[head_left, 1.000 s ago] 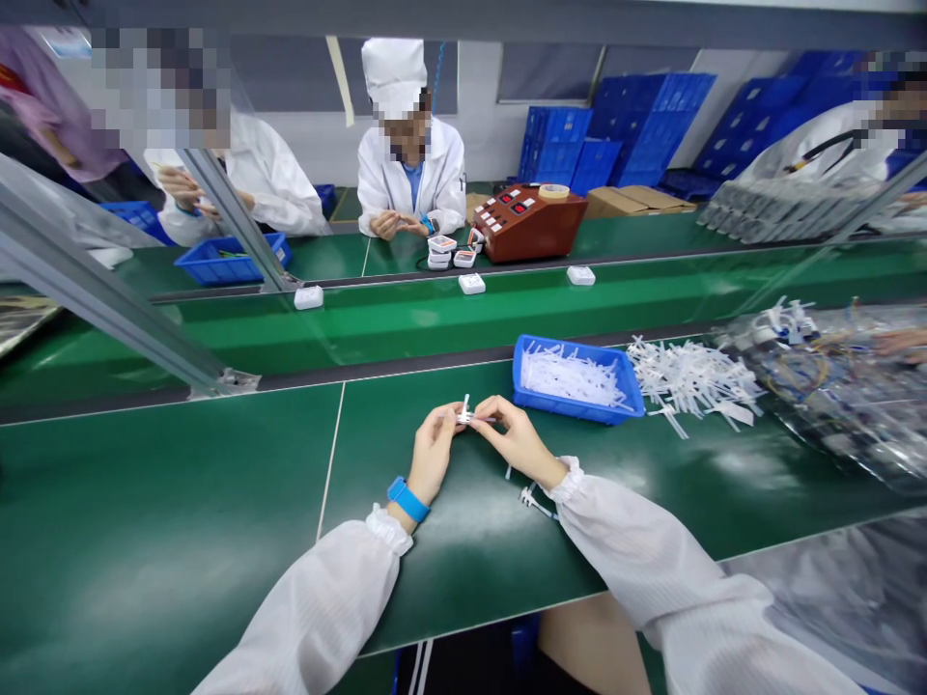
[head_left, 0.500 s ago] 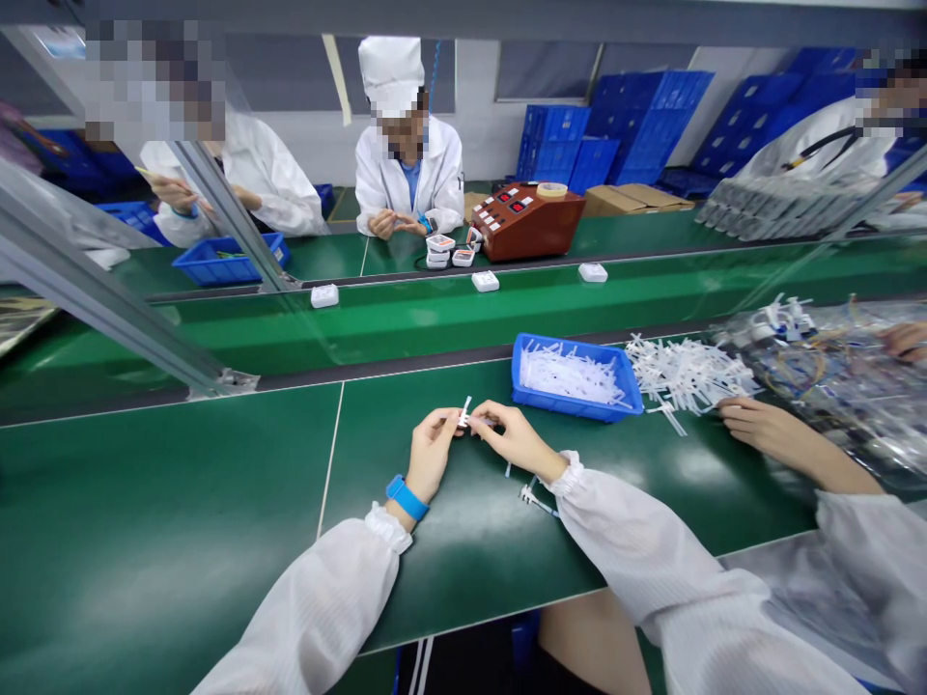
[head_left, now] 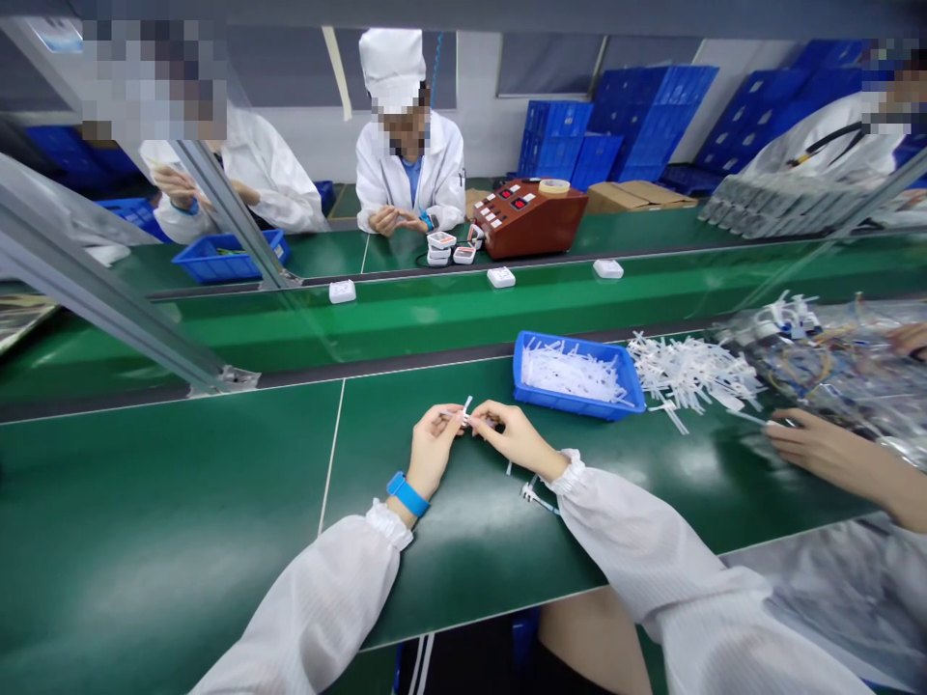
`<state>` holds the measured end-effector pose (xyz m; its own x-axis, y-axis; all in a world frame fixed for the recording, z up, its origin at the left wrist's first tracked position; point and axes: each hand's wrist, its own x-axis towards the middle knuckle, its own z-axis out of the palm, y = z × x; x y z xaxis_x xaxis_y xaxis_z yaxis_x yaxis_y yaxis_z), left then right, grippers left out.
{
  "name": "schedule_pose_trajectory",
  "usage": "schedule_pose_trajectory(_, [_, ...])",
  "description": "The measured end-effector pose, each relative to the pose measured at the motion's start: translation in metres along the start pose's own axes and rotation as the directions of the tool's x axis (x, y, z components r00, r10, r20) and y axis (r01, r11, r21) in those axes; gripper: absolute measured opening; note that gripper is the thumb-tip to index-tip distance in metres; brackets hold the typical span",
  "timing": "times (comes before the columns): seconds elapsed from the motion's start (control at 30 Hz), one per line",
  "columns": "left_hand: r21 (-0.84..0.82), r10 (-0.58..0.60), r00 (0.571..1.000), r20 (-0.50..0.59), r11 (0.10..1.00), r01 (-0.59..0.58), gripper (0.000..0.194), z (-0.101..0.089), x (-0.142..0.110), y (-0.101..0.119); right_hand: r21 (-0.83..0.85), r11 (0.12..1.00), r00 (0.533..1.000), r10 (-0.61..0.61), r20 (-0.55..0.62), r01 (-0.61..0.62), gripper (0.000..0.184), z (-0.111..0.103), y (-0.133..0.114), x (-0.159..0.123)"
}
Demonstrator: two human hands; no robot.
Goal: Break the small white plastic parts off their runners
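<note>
Together, both hands pinch a small white piece, which sits between them.

"What's the person wearing on the arms?"

"White sleeves, long and loose: the left sleeve and the right sleeve match, with fine lines in the thin, creased cloth."

"And at the ends?"

"Gathered cuffs, the left cuff and the right cuff both ruffled. The left hand and right hand are bare."

"Any colour?"

"A bright blue wristband on the left (with a chunkier blue block at its outer side). Lower down, dark cloth with white stripes."
</note>
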<state>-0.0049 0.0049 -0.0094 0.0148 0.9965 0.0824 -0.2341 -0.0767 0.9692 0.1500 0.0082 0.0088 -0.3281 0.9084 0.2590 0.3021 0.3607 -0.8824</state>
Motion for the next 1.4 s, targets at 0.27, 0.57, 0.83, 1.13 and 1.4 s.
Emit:
schedule_pose_trajectory(0.27, [0.017, 0.007, 1.000, 0.003, 1.000, -0.007, 0.020, 0.0007, -0.0001, -0.0011, -0.018, 1.000, 1.000, 0.011, -0.025, -0.012, 0.026, 0.0019, 0.0004, -0.0003])
schedule_pose_trajectory(0.57, [0.017, 0.004, 1.000, 0.003, 1.000, -0.005, 0.020, 0.0002, 0.0015, -0.0049, 0.023, 0.999, 0.999, 0.040, -0.028, -0.039, 0.027, 0.0037, 0.0053, -0.0003])
schedule_pose_trajectory(0.83, [0.044, 0.018, 1.000, 0.020, 0.999, -0.019, 0.019, 0.0006, 0.0013, -0.0044, 0.065, 0.996, 0.998, 0.065, -0.024, -0.064, 0.029, 0.0032, 0.0066, 0.0003])
schedule_pose_trajectory(1.13, [0.022, 0.017, 1.000, 0.007, 1.000, -0.017, 0.017, 0.0005, 0.0019, -0.0040, 0.109, 0.992, 0.998, 0.059, -0.026, -0.055, 0.027, 0.0034, 0.0034, 0.0015])
schedule_pose_trajectory(1.4, [0.023, 0.017, 1.000, 0.025, 1.000, -0.018, 0.015, -0.0013, 0.0021, -0.0053, 0.136, 0.989, 0.999, 0.050, -0.004, -0.049, 0.023, 0.0018, 0.0044, 0.0009])
